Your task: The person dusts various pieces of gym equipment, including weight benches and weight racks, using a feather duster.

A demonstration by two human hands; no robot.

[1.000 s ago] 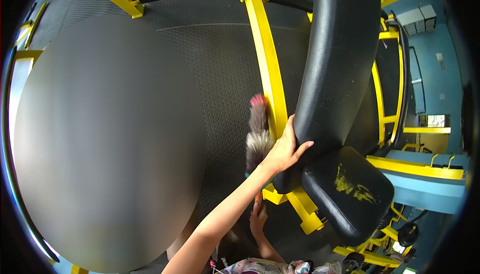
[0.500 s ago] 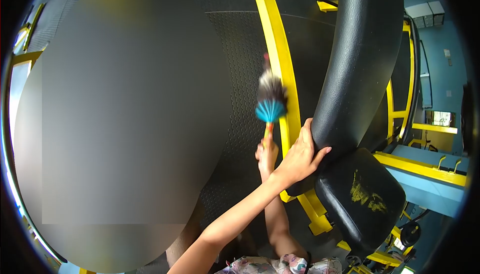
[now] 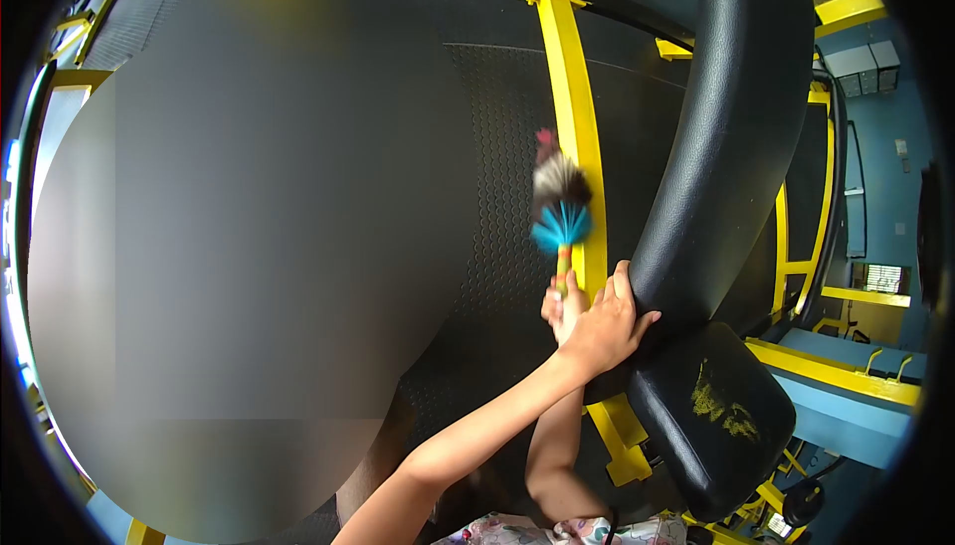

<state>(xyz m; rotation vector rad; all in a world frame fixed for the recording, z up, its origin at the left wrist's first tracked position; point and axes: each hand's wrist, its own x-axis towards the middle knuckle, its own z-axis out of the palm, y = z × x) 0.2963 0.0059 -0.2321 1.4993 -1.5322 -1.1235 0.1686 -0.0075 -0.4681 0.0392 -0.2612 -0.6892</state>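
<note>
A feather duster, with blue, dark, white and pink feathers on a striped stick, is upright along the yellow metal beam. My right hand is closed round its handle, behind my left forearm. The feathers are smeared by motion and overlap the beam's left edge. My left hand lies on the lower edge of a long black padded backrest, fingers stretched out and thumb apart. My forearms cross in this view. Below the backrest is a black seat pad with worn yellow patches.
Dark textured rubber flooring lies left of the beam. A yellow bracket stands under the seat. More gym frames and a blue wall are at the right. A large blurred grey patch hides most of the left side.
The view has shifted, so the beam and backrest appear further right. My right hand and the duster appear slightly lower and closer to my left hand, which stays on the backrest.
</note>
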